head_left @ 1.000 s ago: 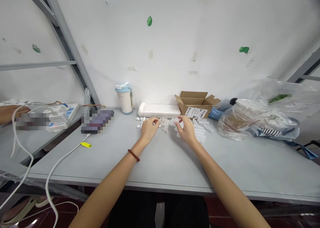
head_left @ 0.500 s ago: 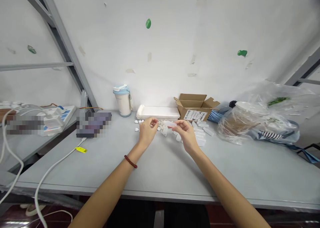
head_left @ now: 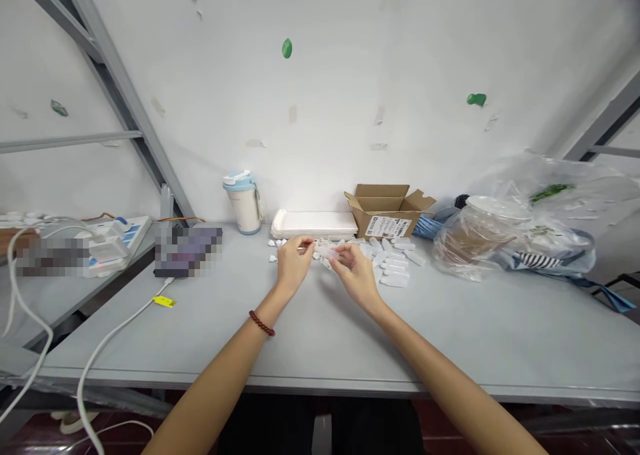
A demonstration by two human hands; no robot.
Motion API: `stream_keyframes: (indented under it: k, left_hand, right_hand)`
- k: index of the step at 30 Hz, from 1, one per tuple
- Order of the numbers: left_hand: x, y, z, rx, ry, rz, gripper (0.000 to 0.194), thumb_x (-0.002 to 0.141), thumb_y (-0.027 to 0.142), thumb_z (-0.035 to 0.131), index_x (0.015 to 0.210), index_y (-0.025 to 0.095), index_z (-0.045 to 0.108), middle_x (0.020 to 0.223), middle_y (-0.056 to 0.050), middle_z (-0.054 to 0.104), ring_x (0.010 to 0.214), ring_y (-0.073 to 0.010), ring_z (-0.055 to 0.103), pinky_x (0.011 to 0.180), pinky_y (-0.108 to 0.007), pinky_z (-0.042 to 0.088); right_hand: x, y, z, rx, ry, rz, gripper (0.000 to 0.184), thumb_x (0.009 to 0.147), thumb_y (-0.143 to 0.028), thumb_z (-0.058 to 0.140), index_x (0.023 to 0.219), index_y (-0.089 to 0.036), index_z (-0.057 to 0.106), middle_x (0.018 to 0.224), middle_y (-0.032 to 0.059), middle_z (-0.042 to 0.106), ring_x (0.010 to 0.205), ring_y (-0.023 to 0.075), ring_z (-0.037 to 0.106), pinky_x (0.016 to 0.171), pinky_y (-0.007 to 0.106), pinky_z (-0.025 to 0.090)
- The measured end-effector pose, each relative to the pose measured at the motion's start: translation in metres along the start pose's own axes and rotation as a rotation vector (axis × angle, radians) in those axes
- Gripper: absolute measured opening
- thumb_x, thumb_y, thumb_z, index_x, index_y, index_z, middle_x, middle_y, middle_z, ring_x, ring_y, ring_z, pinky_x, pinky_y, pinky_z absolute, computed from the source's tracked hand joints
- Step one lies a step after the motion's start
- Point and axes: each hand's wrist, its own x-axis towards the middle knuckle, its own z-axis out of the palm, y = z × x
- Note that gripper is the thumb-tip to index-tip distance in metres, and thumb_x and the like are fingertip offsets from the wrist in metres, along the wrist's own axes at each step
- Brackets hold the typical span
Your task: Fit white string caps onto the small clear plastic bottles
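My left hand (head_left: 293, 265) and my right hand (head_left: 356, 274) meet over the grey table (head_left: 320, 335), fingers pinched. Between them my right fingers hold a small translucent white plastic piece (head_left: 326, 251). My left fingertips pinch something tiny that I cannot make out, close to that piece. A pile of similar white plastic pieces (head_left: 393, 263) lies just right of my right hand. A few smaller white bits (head_left: 274, 245) lie left of my left hand. A red bead bracelet sits on my left wrist.
Against the wall stand a blue-lidded cup (head_left: 244, 202), stacked white trays (head_left: 314, 222) and an open cardboard box (head_left: 386, 210). Plastic bags with a container (head_left: 505, 235) fill the right. A white cable (head_left: 120, 328) and a blurred dark object (head_left: 186, 250) lie left.
My right hand moved left from the pile with a white piece, meeting my left hand. The view shifted slightly.
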Motion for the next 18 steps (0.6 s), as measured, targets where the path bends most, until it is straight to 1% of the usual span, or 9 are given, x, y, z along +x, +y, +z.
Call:
stream_keyframes:
  k: [3,7,11,14,18]
  left_hand:
    - [-0.0010,0.0018,0.0005,-0.032,-0.022,0.004,0.009,0.075,0.018,0.060,0.078,0.015,0.067,0.083,-0.006,0.069,0.078,-0.0163,0.065,0.069,-0.028,0.056]
    - [-0.0018,0.0046,0.0007,-0.065,-0.053,-0.019,0.009,0.075,0.019,0.060,0.080,0.015,0.067,0.085,-0.007,0.070,0.078,-0.0162,0.065,0.069,-0.028,0.056]
    - [-0.0014,0.0064,0.0009,-0.113,-0.069,-0.090,0.008,0.074,0.018,0.061,0.079,0.014,0.067,0.082,-0.007,0.070,0.077,-0.0164,0.066,0.070,-0.028,0.055]
    - [-0.0015,0.0061,0.0023,-0.178,-0.097,-0.113,0.006,0.072,0.017,0.063,0.077,0.014,0.066,0.081,-0.006,0.070,0.077,-0.0166,0.066,0.072,-0.029,0.055]
    - [-0.0017,0.0052,0.0045,-0.238,-0.128,-0.136,0.005,0.071,0.015,0.064,0.076,0.014,0.066,0.083,-0.006,0.070,0.080,-0.0171,0.067,0.078,-0.031,0.054]
  right_hand:
    - [-0.0004,-0.0013,-0.0001,-0.023,0.036,0.018,0.022,0.076,-0.035,0.059,0.091,-0.021,0.050,0.090,0.0067,0.069,0.082,0.0212,0.067,0.074,0.034,0.049]
    - [0.0005,0.0001,0.0001,0.002,0.065,0.014,0.024,0.075,-0.037,0.059,0.089,-0.021,0.049,0.087,0.0077,0.070,0.084,0.0232,0.068,0.072,0.034,0.050]
    - [-0.0003,0.0029,0.0016,-0.016,0.048,0.010,0.024,0.075,-0.038,0.059,0.088,-0.022,0.048,0.085,0.0070,0.070,0.083,0.0240,0.069,0.069,0.033,0.050]
    - [-0.0018,0.0036,0.0029,-0.067,0.025,0.034,0.024,0.076,-0.039,0.060,0.087,-0.022,0.047,0.083,0.0064,0.071,0.083,0.0243,0.069,0.067,0.032,0.049]
    - [-0.0023,0.0035,0.0029,-0.104,-0.003,0.044,0.026,0.075,-0.037,0.061,0.092,-0.022,0.047,0.086,0.0065,0.073,0.083,0.0235,0.070,0.072,0.033,0.049]
